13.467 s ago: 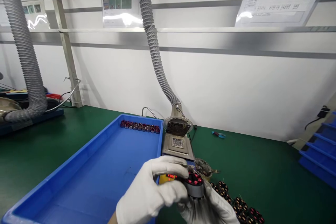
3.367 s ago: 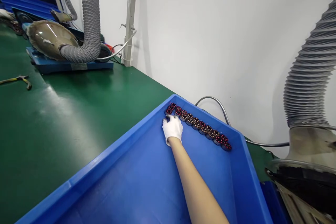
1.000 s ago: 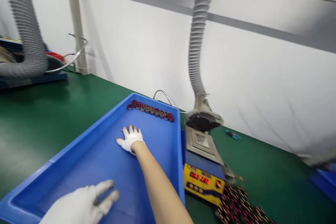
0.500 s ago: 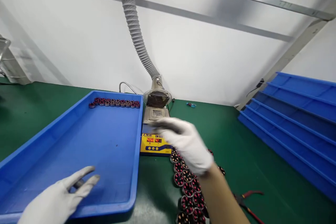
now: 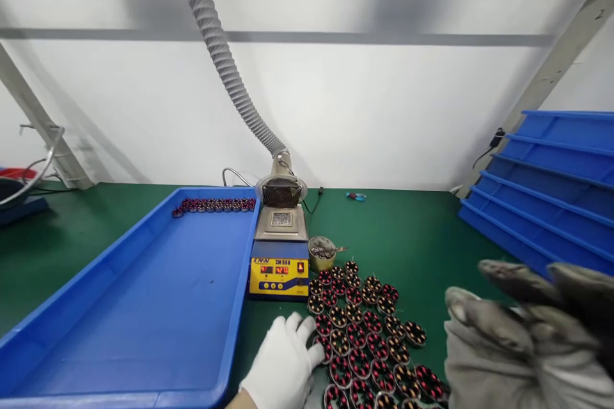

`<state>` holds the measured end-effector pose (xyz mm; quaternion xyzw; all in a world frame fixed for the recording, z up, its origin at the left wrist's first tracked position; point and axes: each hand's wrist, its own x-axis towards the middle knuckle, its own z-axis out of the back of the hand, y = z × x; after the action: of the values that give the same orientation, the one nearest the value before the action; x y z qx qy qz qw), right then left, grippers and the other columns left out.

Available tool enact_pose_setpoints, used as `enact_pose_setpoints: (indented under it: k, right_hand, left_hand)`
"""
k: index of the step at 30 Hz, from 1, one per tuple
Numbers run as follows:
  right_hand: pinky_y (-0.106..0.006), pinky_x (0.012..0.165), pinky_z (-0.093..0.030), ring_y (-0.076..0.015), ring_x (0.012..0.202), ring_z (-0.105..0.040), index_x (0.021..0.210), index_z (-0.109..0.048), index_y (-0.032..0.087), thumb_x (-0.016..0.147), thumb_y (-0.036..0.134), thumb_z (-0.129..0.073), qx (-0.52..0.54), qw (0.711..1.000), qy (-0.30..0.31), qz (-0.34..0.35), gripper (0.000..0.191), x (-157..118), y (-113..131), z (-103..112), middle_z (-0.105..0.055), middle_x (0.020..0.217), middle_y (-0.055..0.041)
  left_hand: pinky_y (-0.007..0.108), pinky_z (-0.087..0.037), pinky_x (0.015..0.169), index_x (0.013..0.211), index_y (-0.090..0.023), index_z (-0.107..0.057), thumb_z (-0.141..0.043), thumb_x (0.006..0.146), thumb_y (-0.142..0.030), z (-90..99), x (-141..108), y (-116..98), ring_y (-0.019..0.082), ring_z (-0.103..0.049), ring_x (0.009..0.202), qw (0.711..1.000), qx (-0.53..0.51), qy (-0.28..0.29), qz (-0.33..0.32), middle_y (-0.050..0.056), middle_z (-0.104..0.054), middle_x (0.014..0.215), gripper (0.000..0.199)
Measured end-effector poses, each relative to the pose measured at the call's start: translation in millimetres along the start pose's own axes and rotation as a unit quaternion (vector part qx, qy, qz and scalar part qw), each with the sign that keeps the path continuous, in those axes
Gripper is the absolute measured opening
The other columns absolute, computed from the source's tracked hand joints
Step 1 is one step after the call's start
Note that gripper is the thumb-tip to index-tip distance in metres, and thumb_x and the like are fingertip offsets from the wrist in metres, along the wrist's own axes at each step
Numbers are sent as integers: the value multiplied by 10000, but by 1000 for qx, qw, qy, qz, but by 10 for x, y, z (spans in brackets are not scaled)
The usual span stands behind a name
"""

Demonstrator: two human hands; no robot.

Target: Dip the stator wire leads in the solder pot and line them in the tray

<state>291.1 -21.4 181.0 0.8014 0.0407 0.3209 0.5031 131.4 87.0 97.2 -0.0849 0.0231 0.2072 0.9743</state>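
Observation:
My left hand [image 5: 283,361], in a white glove, has its fingers spread at the left edge of a group of small round wound stators [image 5: 357,364]. Its fingertips reach a stator with red coils [image 5: 322,348]; whether they touch it I cannot tell. The stators have red or copper-coloured windings. My right hand [image 5: 522,339] is raised close to the camera at the lower right, its glove blackened at the fingers. Blur and the bent fingers hide whether it holds anything. A solder pot [image 5: 279,278] with red digits stands behind the left hand.
A blue tray [image 5: 139,307] at left holds a row of stators [image 5: 215,205] along its far end. A small cup [image 5: 322,254] with a stick stands beside the solder pot. A grey hose [image 5: 225,57] hangs above. Stacked blue trays [image 5: 551,185] stand at right.
My left hand has moved from over the tray to the stators. My right hand has gone from in front of the solder pot to the lower right. The view has levelled.

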Motion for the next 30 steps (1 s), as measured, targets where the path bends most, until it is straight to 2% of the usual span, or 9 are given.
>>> enact_pose_setpoints:
  k: [2,4,10,12,15,17,24,27,30]
  right_hand:
    - [-287,514,-612,-185,733,-697,984,-628,464,675,260,-750,45,996,-22,71,389,-31,18,-125,-710,989,94]
    - [-244,484,-606,-168,634,-699,875,-691,346,683,244,-754,64,995,-18,77,227,-58,73,-268,-744,809,52]
    - [-265,751,-589,-172,837,-705,836,-705,348,737,246,-709,102,991,72,43,142,89,9,-499,-746,926,23]
    - [-311,802,-570,-211,919,-683,855,-719,327,709,284,-724,64,984,168,11,152,178,-46,-541,-726,1012,-19]
    - [-381,877,-526,-268,1054,-617,996,-698,266,690,339,-725,-6,946,313,-80,315,219,-69,-632,-651,1172,-92]
    - [-413,901,-502,-287,1102,-582,1055,-673,255,678,395,-725,16,918,367,-150,406,174,-75,-709,-627,1206,-107]
    - [-379,834,-522,-244,871,-671,875,-696,267,611,424,-773,161,935,255,-188,317,32,-291,-932,-724,903,-77]
    - [-348,767,-541,-227,807,-668,804,-696,262,650,417,-744,140,939,267,-167,224,44,-344,-951,-714,834,-65]
    - [-306,716,-539,-208,765,-654,741,-712,252,668,360,-738,101,934,316,-132,133,70,-316,-914,-691,781,-50]
  left_hand:
    - [485,-498,770,1014,-189,-606,-618,813,-290,-60,109,10,365,-518,1092,1000,11,13,10,137,-515,1295,225]
    - [454,-519,743,965,-159,-634,-577,852,-251,-89,186,3,345,-540,1077,1000,19,22,13,138,-539,1272,156]
    - [442,-537,766,891,-141,-652,-643,795,-196,106,187,77,326,-539,1102,999,18,-42,5,117,-626,1157,111]
    - [476,-498,838,865,-172,-620,-633,754,-185,304,116,149,335,-463,1184,987,11,-162,11,98,-589,1217,112]
    - [511,-448,855,773,-214,-524,-502,692,-116,640,14,222,327,-404,1219,885,-2,-465,10,82,-547,1246,128]
    - [502,-440,835,782,-232,-482,-451,699,-123,795,-14,226,321,-356,1248,849,9,-528,7,80,-492,1294,140]
    - [362,-432,880,1105,-234,-456,-393,835,-211,775,118,151,210,-478,1140,810,-16,-587,16,82,-507,1251,278]
    - [360,-435,856,1076,-214,-475,-337,914,-280,795,107,208,215,-545,1054,802,36,-597,-11,83,-616,1084,223]
    - [330,-473,796,1070,-210,-485,-301,955,-354,870,27,307,202,-596,972,821,53,-564,-72,81,-657,1002,260]
